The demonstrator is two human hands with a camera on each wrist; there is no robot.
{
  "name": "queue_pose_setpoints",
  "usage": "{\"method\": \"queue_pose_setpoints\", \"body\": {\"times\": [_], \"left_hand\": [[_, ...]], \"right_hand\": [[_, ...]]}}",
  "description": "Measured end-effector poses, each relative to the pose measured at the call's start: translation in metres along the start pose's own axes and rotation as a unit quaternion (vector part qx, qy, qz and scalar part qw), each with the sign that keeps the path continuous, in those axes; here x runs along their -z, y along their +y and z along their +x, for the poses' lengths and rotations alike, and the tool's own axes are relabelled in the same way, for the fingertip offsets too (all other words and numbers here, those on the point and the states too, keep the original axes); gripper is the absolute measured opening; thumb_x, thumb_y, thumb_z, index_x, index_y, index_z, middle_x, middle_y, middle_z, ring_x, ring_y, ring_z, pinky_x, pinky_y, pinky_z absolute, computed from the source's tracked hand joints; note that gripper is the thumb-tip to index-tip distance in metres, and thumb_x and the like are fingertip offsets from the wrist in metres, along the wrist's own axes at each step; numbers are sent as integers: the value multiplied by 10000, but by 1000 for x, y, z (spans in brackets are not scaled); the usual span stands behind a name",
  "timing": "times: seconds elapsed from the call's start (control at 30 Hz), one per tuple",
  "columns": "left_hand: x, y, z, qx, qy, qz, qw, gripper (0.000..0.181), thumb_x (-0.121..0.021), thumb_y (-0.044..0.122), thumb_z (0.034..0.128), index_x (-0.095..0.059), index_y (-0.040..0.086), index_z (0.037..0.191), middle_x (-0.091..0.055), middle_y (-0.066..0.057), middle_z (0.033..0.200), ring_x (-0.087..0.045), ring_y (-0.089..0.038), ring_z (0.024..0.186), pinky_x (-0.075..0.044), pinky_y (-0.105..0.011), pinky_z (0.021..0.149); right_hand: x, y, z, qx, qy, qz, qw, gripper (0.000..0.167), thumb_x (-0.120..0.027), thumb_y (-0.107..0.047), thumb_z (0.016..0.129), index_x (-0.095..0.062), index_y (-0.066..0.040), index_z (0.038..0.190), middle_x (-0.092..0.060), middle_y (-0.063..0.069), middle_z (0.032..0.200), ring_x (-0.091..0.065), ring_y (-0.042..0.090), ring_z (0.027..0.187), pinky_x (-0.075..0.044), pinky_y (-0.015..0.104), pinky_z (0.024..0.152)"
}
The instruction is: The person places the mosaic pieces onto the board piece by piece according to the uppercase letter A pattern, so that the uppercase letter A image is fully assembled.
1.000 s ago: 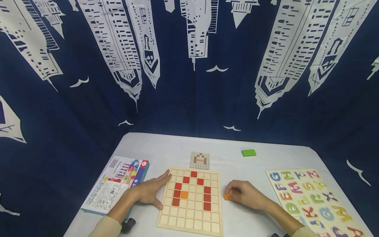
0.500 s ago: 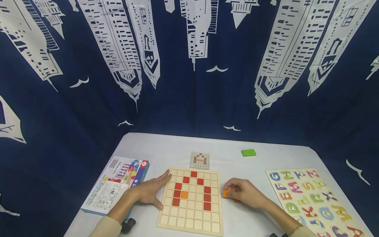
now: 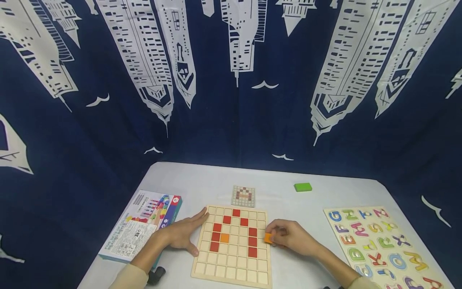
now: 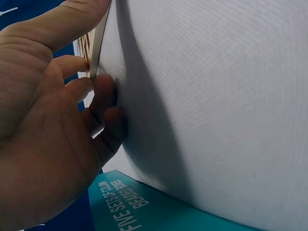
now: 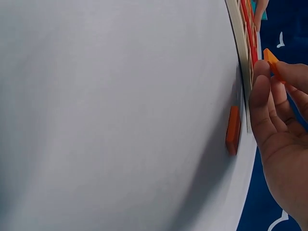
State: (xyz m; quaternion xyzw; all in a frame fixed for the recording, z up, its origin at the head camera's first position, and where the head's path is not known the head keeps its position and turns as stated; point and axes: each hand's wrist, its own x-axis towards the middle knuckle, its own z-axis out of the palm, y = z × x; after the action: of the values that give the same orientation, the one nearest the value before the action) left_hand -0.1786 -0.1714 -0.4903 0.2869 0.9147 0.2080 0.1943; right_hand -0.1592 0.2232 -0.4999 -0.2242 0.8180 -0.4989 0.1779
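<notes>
A wooden grid board [image 3: 231,259] lies mid-table, with several red tiles [image 3: 252,242] in an arch and one orange tile [image 3: 224,238] inside it. My left hand [image 3: 179,233], fingers and thumb spread, rests against the board's left edge. Over the right edge, my right hand [image 3: 294,237] pinches another orange tile [image 3: 268,238] between thumb and fingers. The right wrist view shows this tile [image 5: 271,61] tilted at the fingertips. Below that hand, a separate orange tile [image 5: 233,130] lies on the table beside the board.
Behind the board lies a small pattern card [image 3: 243,196]. A green block [image 3: 303,187] sits at the back right. An alphabet puzzle board [image 3: 368,243] occupies the right side. At left is a printed box [image 3: 138,224], partly under the left forearm.
The right hand has lifted an orange tile and carried it left to the board's right edge. My left hand stays where it was.
</notes>
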Motion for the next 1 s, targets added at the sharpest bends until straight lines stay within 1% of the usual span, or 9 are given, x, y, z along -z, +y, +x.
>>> {"method": "queue_pose_setpoints", "body": {"times": [0.1, 0.23, 0.4, 0.47, 0.63, 0.7, 0.83, 1.0], "left_hand": [[0, 1, -1, -1, -10, -15, 10000, 1218, -773, 547, 509, -158, 172, 1491, 13, 11, 1549, -191, -297, 1368, -234, -512, 1063], [0, 1, -1, -6, -14, -11, 10000, 1225, -771, 549, 507, -151, 165, 1492, 15, 4, 1548, -187, -289, 1369, -231, -499, 1068], [0, 1, -1, 20, -18, -22, 10000, 1221, -769, 553, 510, -152, 171, 1492, 15, 9, 1549, -187, -290, 1369, -228, -510, 1066], [0, 1, -1, 28, -21, -21, 10000, 1222, -767, 557, 509, -152, 172, 1492, 16, 10, 1549, -186, -290, 1370, -226, -513, 1066], [0, 2, -1, 18, -22, 0, 10000, 1222, -765, 552, 509, -150, 169, 1492, 16, 5, 1548, -185, -295, 1369, -225, -516, 1065], [1, 3, -1, 12, -24, -24, 10000, 1219, -771, 541, 512, -152, 164, 1492, 14, -3, 1549, -185, -301, 1368, -225, -517, 1065], [2, 4, -1, 11, -33, -30, 10000, 1217, -778, 532, 515, -155, 158, 1491, 10, -9, 1549, -183, -302, 1369, -228, -516, 1064], [1, 2, 0, 8, -41, -4, 10000, 1220, -770, 550, 507, -159, 167, 1491, 12, -1, 1549, -182, -290, 1371, -230, -516, 1064]], "right_hand": [[-3, -3, 2, -13, -18, 265, 9996, 188, -639, -148, 862, -637, -92, 1041, -609, 90, 862, -639, 248, 719, -550, 320, 572], [-7, -6, 6, -34, -16, 538, 9985, 193, -644, -134, 860, -636, -61, 1038, -593, 127, 887, -639, 245, 802, -557, 361, 678], [-12, -10, 12, 86, 33, 306, 9995, 185, -653, -160, 854, -649, -96, 1028, -599, 88, 882, -636, 205, 775, -559, 330, 672], [-14, -11, 15, 168, 23, 299, 9994, 184, -654, -163, 854, -650, -98, 1026, -597, 87, 874, -640, 210, 769, -559, 327, 671], [-18, -14, 20, 244, -102, 680, 9973, 195, -651, -127, 854, -641, -64, 1038, -576, 138, 886, -657, 280, 790, -559, 352, 677], [-20, -15, 22, 238, -111, 721, 9970, 194, -651, -114, 852, -641, -65, 1039, -575, 145, 894, -659, 294, 792, -558, 356, 676], [-21, -18, 26, 325, -58, 540, 9980, 177, -650, -107, 851, -648, -88, 1027, -591, 129, 874, -660, 293, 753, -558, 368, 657], [-22, -19, 32, 406, -63, 150, 9990, 148, -646, -116, 855, -650, -126, 1003, -616, 73, 822, -660, 247, 690, -557, 352, 621]]}}
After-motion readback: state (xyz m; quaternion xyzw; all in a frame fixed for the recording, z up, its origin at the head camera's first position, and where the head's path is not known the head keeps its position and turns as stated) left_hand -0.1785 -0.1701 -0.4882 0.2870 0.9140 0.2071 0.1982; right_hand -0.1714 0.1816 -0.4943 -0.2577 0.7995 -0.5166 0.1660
